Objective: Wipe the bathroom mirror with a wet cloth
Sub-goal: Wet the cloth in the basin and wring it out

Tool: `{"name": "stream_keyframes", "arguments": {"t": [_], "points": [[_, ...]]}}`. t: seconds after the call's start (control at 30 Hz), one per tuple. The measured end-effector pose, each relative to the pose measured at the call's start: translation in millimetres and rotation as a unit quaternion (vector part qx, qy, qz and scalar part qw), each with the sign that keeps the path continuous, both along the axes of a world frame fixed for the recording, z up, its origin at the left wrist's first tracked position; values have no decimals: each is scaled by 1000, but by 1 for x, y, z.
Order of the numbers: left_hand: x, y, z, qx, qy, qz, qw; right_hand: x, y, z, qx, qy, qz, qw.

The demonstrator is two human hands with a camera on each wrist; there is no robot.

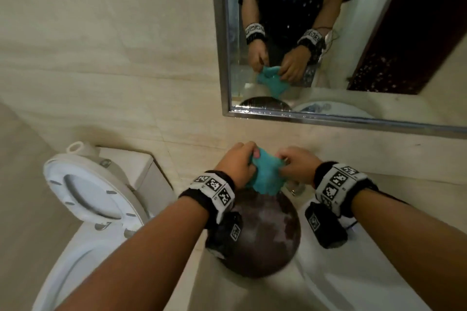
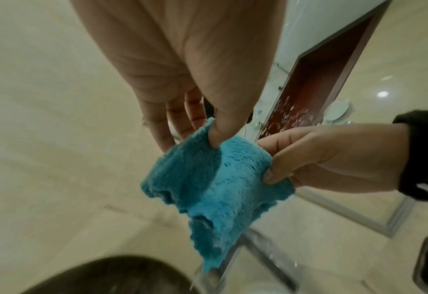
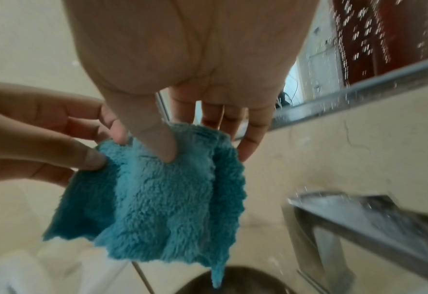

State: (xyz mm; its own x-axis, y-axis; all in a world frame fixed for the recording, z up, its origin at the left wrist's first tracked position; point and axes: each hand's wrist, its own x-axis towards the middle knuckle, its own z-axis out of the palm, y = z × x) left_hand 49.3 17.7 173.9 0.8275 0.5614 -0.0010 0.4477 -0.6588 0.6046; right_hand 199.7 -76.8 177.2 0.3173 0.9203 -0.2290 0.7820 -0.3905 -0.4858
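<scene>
A teal fluffy cloth point(image 1: 266, 177) hangs bunched between both hands, above a dark round bowl point(image 1: 262, 235). My left hand point(image 1: 252, 155) pinches its upper left edge, and my right hand point(image 1: 283, 160) pinches the upper right edge. In the left wrist view the thumb and fingers of the left hand point(image 2: 195, 137) clamp the cloth point(image 2: 215, 189). The right wrist view shows the right hand point(image 3: 200, 143) with its thumb pressed into the cloth point(image 3: 162, 208). The metal-framed mirror point(image 1: 379, 58) hangs on the wall above and to the right, speckled with droplets and reflecting both hands.
A white toilet point(image 1: 96, 197) with its seat raised stands at the left, close to my left forearm. A white sink point(image 1: 353, 280) lies at the lower right, with a chrome tap point(image 3: 359, 218) behind it. Beige tiled wall point(image 1: 113, 58) fills the left.
</scene>
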Motion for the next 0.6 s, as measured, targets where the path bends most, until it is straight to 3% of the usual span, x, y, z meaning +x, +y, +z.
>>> {"name": "stream_keyframes", "arguments": {"t": [0.17,0.23,0.37,0.6], "points": [[13,8,87,80,-66,-21,994,8,-4,82,112,59,-50,991],[18,11,120,110,-89,-26,990,10,-3,114,161,61,-55,984],[23,12,179,138,-137,-18,981,13,-3,171,222,144,-35,964],[20,8,227,149,-194,-33,969,16,-9,220,288,116,-51,949]]}}
